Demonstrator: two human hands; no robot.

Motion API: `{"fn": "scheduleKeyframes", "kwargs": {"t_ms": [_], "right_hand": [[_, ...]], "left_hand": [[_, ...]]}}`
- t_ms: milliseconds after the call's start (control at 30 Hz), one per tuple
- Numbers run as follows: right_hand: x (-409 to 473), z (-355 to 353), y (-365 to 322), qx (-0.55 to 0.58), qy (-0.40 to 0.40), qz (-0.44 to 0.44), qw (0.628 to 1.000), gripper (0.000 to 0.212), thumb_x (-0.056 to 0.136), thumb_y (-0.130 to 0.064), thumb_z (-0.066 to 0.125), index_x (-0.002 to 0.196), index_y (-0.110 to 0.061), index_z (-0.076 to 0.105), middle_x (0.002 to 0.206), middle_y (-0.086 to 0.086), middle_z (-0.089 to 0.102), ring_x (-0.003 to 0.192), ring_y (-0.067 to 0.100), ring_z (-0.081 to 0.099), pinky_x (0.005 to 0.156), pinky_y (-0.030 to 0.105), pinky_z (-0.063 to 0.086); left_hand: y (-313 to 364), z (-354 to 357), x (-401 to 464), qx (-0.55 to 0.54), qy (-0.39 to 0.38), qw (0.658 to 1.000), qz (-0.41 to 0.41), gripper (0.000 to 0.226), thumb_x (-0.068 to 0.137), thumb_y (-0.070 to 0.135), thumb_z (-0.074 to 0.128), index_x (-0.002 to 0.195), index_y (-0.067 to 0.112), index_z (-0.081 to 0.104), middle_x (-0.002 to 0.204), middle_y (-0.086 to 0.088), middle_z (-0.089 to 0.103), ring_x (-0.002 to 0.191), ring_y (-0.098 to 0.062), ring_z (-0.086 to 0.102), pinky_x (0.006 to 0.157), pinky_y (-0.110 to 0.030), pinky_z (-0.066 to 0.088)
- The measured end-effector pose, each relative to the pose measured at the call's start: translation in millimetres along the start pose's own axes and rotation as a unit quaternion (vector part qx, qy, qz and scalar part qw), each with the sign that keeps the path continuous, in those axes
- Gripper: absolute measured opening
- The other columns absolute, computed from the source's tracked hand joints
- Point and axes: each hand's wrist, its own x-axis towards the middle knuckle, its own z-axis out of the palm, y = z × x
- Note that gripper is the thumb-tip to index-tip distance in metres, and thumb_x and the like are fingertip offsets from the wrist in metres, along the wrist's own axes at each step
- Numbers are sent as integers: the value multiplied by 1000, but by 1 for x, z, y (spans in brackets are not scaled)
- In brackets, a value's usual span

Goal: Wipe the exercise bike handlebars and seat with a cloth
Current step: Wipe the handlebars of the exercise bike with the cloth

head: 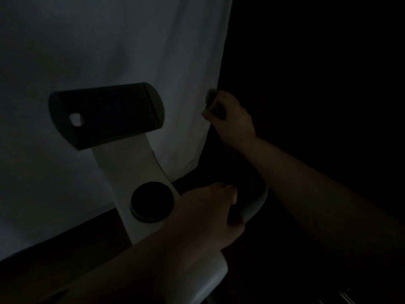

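The right hand [230, 119] is gripping a cloth [209, 102] around the far handlebar [219, 148]; the left hand [210, 213] is curling around the bike frame [256, 205]. Next, I judge, it should rub along the bar.

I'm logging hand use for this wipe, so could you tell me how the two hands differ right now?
The right hand is raised and farther out, pinching a small cloth at the handlebar end; the left hand sits lower and nearer, gripping the white bike frame with no cloth. Both are bare, with curled fingers, in dim light.
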Motion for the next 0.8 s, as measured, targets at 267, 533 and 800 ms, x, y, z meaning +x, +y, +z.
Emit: {"fn": "scheduleKeyframes", "kwargs": {"t_ms": [267, 533, 800], "right_hand": [[47, -36, -22, -33, -84, 58, 994, 23, 89, -37, 59, 94, -16, 50, 86, -5, 56, 85, 15, 56, 63, 21, 37], [-40, 3, -7, -36, 70, 72, 994, 36, 93, -38, 53, 122, -16, 53, 120, 1, 61, 102, 16, 58, 71, 16, 33], [3, -20, -32, -91, 27, 63, 993, 31, 95, -42, 50, 114, -19, 53, 109, 1, 62, 92, 19, 59, 74, 24, 43]], "left_hand": [[2, -2, 1, -5, -17, 1000, 1, 23, 85, 47, 52, 95, 27, 45, 99, 10, 52, 88, -9, 56, 66, -25, 40], [4, 2, 3, 27, -27, 999, -31, 17, 87, 47, 47, 89, 32, 39, 92, 12, 47, 84, -10, 53, 56, -24, 28], [-2, 6, 3, 24, 3, 1000, 11, 29, 87, 49, 49, 106, 27, 47, 107, 10, 52, 95, -12, 56, 67, -24, 35]]}}
